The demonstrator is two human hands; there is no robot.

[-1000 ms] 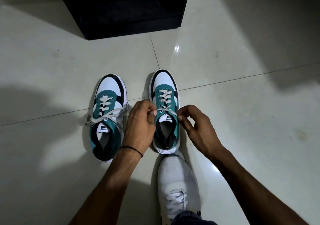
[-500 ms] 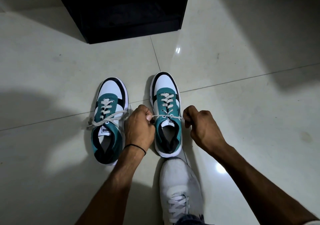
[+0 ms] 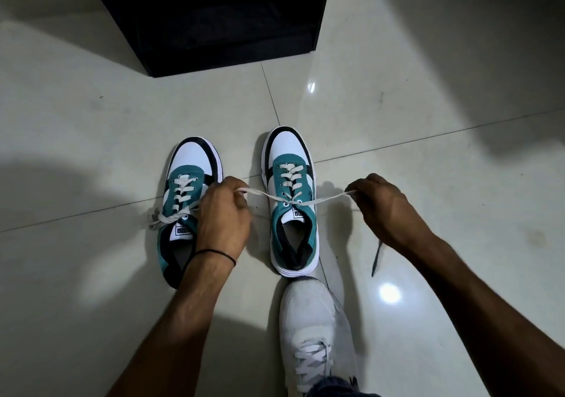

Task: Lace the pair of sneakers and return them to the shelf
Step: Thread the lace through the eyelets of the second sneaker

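Two teal, white and black sneakers stand side by side on the tiled floor, toes pointing away from me. The right sneaker (image 3: pixel 290 189) has its white lace (image 3: pixel 263 194) crossed at the top eyelets and stretched taut to both sides. My left hand (image 3: pixel 223 216) is shut on the lace's left end, and partly covers the left sneaker (image 3: pixel 186 182). My right hand (image 3: pixel 379 207) is shut on the right end, out to the right of the shoe. The left sneaker's lace lies loosely crossed over its tongue.
A black open shelf unit (image 3: pixel 214 14) stands on the floor straight ahead, beyond the sneakers. My own foot in a white shoe (image 3: pixel 315 329) rests just behind the right sneaker's heel. Glossy pale tiles (image 3: pixel 428 106) spread all around.
Both hands have pulled apart sideways from the right sneaker's tongue, drawing the lace ends out taut. The view has tilted so the shelf sits lower in frame.
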